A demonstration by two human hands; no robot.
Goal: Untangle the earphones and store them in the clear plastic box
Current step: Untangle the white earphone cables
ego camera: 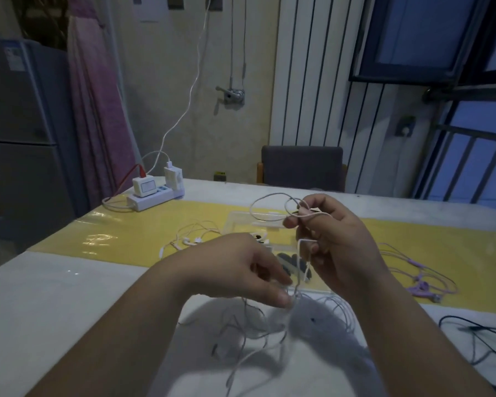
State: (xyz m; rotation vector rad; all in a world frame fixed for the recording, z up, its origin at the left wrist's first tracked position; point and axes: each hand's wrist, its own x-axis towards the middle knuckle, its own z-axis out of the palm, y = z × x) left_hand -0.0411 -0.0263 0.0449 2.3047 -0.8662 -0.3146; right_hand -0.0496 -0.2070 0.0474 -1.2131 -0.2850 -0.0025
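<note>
A power strip (152, 196) sits far left. White earphones (189, 240) lie beside the clear plastic box (241, 224), which 2 hands half hide; purple earphones (420, 286) lie right. The left hand (241, 267) apparently pinches the tangled cord (269, 195) low, and the right hand (335, 239) grips its loops above the box.

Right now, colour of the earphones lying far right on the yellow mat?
Light purple earphones; seen best in the head view.

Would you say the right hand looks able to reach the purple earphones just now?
Probably yes: the purple earphones lie uncovered just beside the right hand, though it grips the white cable.
</note>
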